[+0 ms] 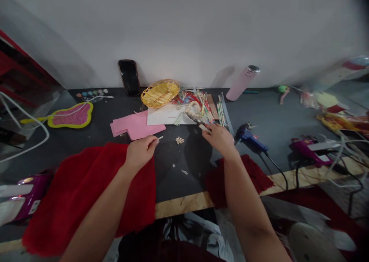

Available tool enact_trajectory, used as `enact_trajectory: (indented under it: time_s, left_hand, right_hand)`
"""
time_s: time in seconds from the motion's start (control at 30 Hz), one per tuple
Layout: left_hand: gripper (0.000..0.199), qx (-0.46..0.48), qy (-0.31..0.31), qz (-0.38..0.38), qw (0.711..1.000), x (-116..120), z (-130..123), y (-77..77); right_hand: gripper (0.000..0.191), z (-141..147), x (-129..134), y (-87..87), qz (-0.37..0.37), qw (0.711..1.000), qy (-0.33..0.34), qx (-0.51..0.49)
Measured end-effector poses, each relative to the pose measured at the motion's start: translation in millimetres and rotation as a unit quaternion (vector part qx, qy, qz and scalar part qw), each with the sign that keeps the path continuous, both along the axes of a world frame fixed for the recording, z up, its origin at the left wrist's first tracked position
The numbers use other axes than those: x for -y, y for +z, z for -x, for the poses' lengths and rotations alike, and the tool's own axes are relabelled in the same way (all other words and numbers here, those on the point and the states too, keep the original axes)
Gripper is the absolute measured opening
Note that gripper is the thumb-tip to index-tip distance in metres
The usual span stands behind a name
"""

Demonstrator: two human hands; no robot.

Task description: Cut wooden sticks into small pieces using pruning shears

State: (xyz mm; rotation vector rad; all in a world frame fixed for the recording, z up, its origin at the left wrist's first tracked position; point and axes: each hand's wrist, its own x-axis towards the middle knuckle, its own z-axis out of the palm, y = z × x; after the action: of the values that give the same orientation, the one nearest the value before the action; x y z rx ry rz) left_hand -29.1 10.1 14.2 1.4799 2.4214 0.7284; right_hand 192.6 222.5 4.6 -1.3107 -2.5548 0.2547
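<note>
The pale stick (160, 138) is just to the left of the pile of short pale pieces (180, 140), its tip sticking out from the person's left hand (141, 151) toward that pile without touching it. The left fingertips are closed together in a pinch on the stick; how much more of it is hidden inside the hand, one cannot tell. To the right of the pile and a little beyond it, the right hand (220, 139) has its fingers curled around the light handle of a cutting tool (196, 118) (scissors or pliers, too blurred to say which). Its dark blades point away from the person, apart from the stick, and whether they stand parted or together is unclear.

As for progress, the pile suggests that a fair number of short pieces are already done, since they look much like the stick in colour and thickness. What shows of the stick is uncut, so at least that length appears to be left. Whether the pile is enough cannot be judged from here.

Beyond the pile lie a white sheet (157, 116) and a jumble of coloured sticks and strips (196, 97), which may include further stock. Pink paper (138, 125) lies beyond it to the left, and a blue glue gun (250, 138) rests well to its right. Nearer the person than the pile are small pale scraps (184, 172), perhaps offcuts.
</note>
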Motion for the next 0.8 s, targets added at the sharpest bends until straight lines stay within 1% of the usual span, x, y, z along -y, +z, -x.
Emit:
enact_trajectory:
  time_s: [0.03,0.07,0.1,0.13,0.17,0.23,0.3,0.33,0.37,0.4,0.43,0.47,0.53,0.57,0.6,0.63,0.7,0.8]
  left_hand:
    - [0.029,0.007,0.001,-0.009,1.0,0.1,-0.3,-0.2]
    - [0.029,0.019,0.002,-0.022,1.0,0.2,-0.6,-0.4]
    - [0.028,0.037,0.002,-0.037,0.999,0.3,-0.9,-0.6]
    - [0.028,0.059,0.004,-0.055,0.997,0.4,-1.3,-0.6]
    - [0.028,0.084,0.006,-0.075,0.994,0.6,-1.6,-0.4]
    - [0.029,0.139,0.011,-0.115,0.984,1.0,-2.4,0.6]
    - [0.029,0.186,0.02,-0.152,0.971,1.6,-3.1,2.7]
    - [0.029,0.206,0.025,-0.169,0.964,1.8,-3.3,4.1]
    - [0.028,0.222,0.029,-0.186,0.957,2.1,-3.5,5.5]
    - [0.027,0.236,0.033,-0.202,0.95,2.3,-3.7,7.0]
    - [0.026,0.249,0.036,-0.218,0.943,2.4,-3.8,8.3]
    - [0.025,0.262,0.038,-0.231,0.936,2.5,-4.0,9.4]
    - [0.024,0.291,0.043,-0.257,0.921,2.5,-4.5,10.4]
    - [0.025,0.308,0.047,-0.268,0.912,2.5,-4.9,10.4]
    - [0.026,0.326,0.05,-0.279,0.902,2.5,-5.3,10.1]
    - [0.026,0.343,0.052,-0.288,0.893,2.6,-5.8,9.7]
    - [0.027,0.369,0.056,-0.304,0.876,2.8,-6.7,8.5]
    - [0.025,0.386,0.054,-0.312,0.867,2.9,-7.9,7.6]
  right_hand:
    - [0.022,0.0,0.4,3.5,0.034,0.998,-0.003,-0.053]
    - [0.025,1.0,1.7,7.3,0.079,0.99,-0.001,-0.116]
    - [0.027,3.1,4.1,11.3,0.128,0.974,0.003,-0.186]
    - [0.029,6.0,7.5,15.2,0.179,0.949,0.009,-0.258]
    - [0.03,9.3,12.0,18.8,0.227,0.918,0.02,-0.326]
    - [0.03,15.6,22.5,24.1,0.314,0.85,0.053,-0.42]
    - [0.027,19.5,32.8,26.2,0.4,0.79,0.101,-0.453]
    - [0.027,20.6,37.1,26.2,0.431,0.766,0.129,-0.459]
    - [0.028,21.3,40.8,25.5,0.445,0.753,0.155,-0.459]
    - [0.03,21.9,43.8,24.5,0.44,0.754,0.176,-0.454]
    - [0.034,22.8,46.3,23.3,0.416,0.77,0.195,-0.442]
    - [0.037,24.1,48.8,22.1,0.375,0.799,0.209,-0.421]
    - [0.042,28.1,54.3,20.3,0.254,0.87,0.229,-0.354]
    - [0.043,30.7,57.8,19.8,0.187,0.9,0.237,-0.313]
    - [0.043,33.4,61.8,19.5,0.125,0.922,0.245,-0.271]
    - [0.042,36.2,66.2,19.4,0.073,0.938,0.252,-0.228]
    - [0.042,40.8,75.2,19.0,0.005,0.954,0.258,-0.151]
    - [0.045,44.5,85.6,17.5,-0.035,0.963,0.254,-0.078]
